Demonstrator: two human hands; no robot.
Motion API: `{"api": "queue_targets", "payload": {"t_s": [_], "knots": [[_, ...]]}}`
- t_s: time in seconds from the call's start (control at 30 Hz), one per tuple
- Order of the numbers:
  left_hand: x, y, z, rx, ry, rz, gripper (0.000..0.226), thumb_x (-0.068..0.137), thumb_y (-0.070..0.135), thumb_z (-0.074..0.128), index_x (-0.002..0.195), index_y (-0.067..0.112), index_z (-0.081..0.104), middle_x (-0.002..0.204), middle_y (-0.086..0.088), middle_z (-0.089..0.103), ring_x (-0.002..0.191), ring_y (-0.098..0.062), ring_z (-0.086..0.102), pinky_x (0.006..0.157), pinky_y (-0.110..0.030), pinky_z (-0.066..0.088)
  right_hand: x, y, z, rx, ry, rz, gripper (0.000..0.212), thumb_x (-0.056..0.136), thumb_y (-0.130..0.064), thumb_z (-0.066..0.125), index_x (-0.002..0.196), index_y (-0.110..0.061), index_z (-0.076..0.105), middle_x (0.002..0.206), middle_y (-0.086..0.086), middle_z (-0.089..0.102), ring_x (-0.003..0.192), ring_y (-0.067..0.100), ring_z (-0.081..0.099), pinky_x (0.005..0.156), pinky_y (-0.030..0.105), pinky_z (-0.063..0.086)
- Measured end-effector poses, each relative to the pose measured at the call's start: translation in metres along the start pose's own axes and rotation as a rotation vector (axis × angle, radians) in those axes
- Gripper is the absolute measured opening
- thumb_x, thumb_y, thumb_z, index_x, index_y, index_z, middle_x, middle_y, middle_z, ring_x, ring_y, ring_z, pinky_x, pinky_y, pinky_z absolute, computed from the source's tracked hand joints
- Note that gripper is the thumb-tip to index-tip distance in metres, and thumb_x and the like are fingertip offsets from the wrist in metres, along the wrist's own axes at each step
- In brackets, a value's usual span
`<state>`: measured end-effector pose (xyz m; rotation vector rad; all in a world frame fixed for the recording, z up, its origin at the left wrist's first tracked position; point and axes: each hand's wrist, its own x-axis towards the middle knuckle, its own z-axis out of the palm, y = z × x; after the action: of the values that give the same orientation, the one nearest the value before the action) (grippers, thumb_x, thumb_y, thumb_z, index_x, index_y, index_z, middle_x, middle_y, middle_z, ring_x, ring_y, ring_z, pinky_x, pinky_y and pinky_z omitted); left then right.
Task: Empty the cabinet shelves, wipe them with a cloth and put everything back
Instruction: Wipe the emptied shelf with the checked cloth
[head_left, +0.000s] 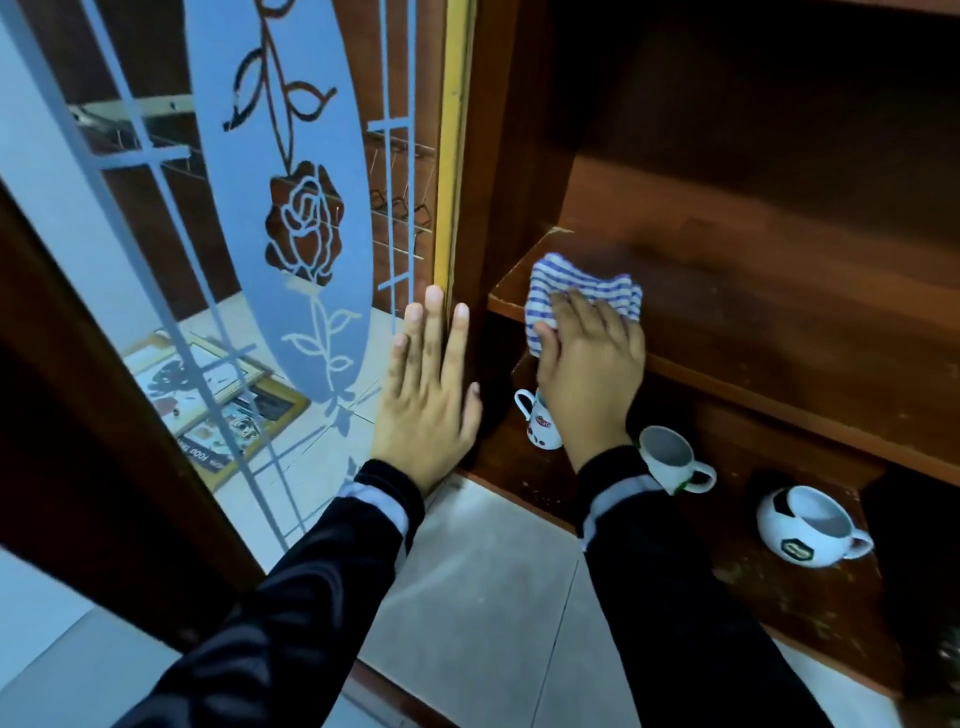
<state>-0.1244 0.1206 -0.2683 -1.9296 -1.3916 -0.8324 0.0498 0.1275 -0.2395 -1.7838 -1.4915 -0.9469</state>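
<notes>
A brown wooden cabinet stands open before me. My right hand (589, 358) presses a blue-and-white striped cloth (582, 288) onto the left front corner of the middle shelf (779, 312), which carries nothing else. My left hand (428, 395) lies flat, fingers spread, against the cabinet's left upright by the door's edge. On the bottom shelf (769, 587) stand three white mugs: a small printed one (540, 423) partly hidden behind my right wrist, a tilted one (672, 460) and a round football-patterned one (808, 527).
The open glass door (280, 208) with a frosted rose pattern hangs at my left. Through it I see a wire rack and framed pictures (208, 395) lying on the floor. Grey floor tiles (483, 597) lie in front of the cabinet.
</notes>
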Motion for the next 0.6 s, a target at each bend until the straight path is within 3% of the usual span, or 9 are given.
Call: {"api": "queue_targets", "payload": {"t_s": [0.2,0.43,0.6], "knots": [[-0.002,-0.001,0.0,0.033,-0.026,0.033,0.081,0.094,0.035,0.046,0.158,0.003,0.007,0.159,-0.022,-0.023,0.15,-0.033,-0.017,0.123,-0.042,-0.01,0.02,-0.028,0.01,0.018,-0.123,-0.091,0.043,0.094,-0.041,0.046,0.12,-0.016,0.07,0.121,0.005,0.07,0.113,0.029,0.064,0.095,0.04,0.047],[-0.004,-0.002,0.0,0.056,-0.042,0.051,0.081,0.093,0.035,0.043,0.158,0.003,0.007,0.16,-0.024,-0.016,0.151,-0.034,-0.012,0.123,-0.042,-0.01,0.006,-0.009,-0.005,0.002,-0.133,0.001,0.049,0.095,-0.041,0.037,0.124,-0.016,0.068,0.125,0.005,0.068,0.119,0.028,0.061,0.101,0.042,0.043],[-0.003,-0.001,0.001,0.037,-0.01,0.038,0.082,0.091,0.035,0.048,0.158,0.004,0.01,0.161,-0.023,-0.013,0.151,-0.033,-0.012,0.123,-0.041,-0.01,0.021,-0.023,-0.001,0.01,-0.244,-0.06,0.045,0.093,-0.042,0.046,0.119,-0.015,0.071,0.118,0.006,0.071,0.112,0.028,0.065,0.096,0.04,0.047]]}}
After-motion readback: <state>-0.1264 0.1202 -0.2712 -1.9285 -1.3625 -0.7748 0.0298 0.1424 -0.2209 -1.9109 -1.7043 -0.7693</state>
